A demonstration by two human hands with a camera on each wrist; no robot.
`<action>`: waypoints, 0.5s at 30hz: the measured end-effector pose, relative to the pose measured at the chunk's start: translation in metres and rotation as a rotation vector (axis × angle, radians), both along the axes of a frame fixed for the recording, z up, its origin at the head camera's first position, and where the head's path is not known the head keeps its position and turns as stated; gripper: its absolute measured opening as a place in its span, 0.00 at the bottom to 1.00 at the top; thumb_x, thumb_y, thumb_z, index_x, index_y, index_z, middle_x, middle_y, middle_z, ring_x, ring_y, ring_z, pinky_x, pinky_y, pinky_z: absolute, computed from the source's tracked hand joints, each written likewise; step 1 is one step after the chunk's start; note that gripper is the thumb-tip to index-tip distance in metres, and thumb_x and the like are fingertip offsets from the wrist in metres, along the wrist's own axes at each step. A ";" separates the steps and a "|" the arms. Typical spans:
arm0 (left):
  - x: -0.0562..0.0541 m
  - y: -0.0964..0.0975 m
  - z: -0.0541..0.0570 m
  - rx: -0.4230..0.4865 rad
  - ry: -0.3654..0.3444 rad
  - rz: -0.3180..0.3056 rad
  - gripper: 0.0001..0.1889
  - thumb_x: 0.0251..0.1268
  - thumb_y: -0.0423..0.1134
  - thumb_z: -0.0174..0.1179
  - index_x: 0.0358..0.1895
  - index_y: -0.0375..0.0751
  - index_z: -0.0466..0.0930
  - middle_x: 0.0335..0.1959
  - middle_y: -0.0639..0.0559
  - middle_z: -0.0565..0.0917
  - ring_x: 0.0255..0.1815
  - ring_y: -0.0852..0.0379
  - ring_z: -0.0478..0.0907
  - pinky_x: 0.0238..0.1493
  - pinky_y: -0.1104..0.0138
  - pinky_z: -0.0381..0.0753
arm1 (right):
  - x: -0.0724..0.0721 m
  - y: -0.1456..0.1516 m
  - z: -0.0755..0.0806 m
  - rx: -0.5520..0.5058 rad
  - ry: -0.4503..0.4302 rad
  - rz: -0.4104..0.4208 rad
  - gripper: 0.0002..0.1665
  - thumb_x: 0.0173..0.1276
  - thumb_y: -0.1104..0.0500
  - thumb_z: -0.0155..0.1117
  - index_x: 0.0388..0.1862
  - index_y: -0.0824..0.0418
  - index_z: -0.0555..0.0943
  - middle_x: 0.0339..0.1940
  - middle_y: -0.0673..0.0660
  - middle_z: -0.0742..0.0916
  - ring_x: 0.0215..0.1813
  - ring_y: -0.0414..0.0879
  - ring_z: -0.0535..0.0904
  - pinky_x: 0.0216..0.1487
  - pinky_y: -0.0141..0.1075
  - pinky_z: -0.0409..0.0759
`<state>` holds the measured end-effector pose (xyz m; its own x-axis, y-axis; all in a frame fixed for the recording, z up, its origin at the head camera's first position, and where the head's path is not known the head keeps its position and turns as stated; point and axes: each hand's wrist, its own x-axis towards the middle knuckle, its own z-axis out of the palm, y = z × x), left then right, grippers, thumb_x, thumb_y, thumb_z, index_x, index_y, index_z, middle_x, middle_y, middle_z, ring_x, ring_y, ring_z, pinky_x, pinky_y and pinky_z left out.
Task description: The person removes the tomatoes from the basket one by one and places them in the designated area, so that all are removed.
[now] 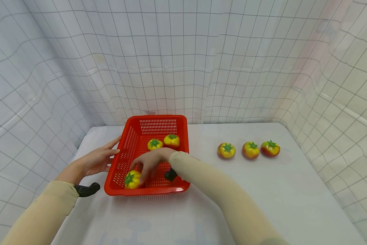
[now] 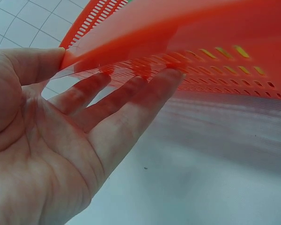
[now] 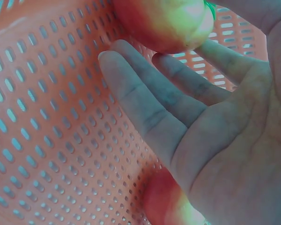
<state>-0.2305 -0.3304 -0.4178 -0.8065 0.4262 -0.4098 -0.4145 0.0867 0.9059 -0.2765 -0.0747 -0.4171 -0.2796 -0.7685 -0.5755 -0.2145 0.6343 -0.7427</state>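
Observation:
A red plastic basket (image 1: 185, 136) with slotted walls sits on the table, three red-and-yellow tomatoes inside. My left hand (image 1: 97, 160) holds its left side, thumb at the rim and fingers against the slotted outer wall (image 2: 253, 77). Reaching down into the basket, my right hand (image 1: 149, 161) is beside the near-left tomato (image 1: 132, 179). In the right wrist view its fingers (image 3: 143, 101) are extended below that tomato (image 3: 164, 23). Farther back in the basket lie a second tomato (image 1: 155, 144) and a third (image 1: 172, 140), partly behind my right hand.
On the white table (image 1: 263, 190), right of the basket, three more tomatoes stand in a loose row: one on the left (image 1: 226, 150), one in the middle (image 1: 250, 150) and one on the right (image 1: 270, 148). White grid-patterned curtains (image 1: 195, 68) enclose the back and sides.

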 end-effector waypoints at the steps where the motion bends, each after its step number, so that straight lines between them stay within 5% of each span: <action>1: 0.000 0.000 0.000 0.000 0.000 0.000 0.39 0.85 0.44 0.45 0.82 0.69 0.27 0.82 0.36 0.45 0.64 0.45 0.76 0.60 0.44 0.78 | 0.000 -0.001 -0.001 0.006 0.005 0.004 0.39 0.57 0.58 0.81 0.67 0.46 0.76 0.53 0.47 0.80 0.54 0.41 0.77 0.51 0.39 0.85; 15: 0.000 -0.001 0.000 -0.001 -0.007 -0.009 0.38 0.85 0.45 0.44 0.83 0.69 0.28 0.82 0.34 0.45 0.64 0.45 0.75 0.59 0.44 0.79 | 0.002 -0.011 -0.008 0.014 0.128 0.104 0.39 0.59 0.52 0.80 0.68 0.44 0.74 0.55 0.44 0.78 0.56 0.38 0.73 0.52 0.31 0.78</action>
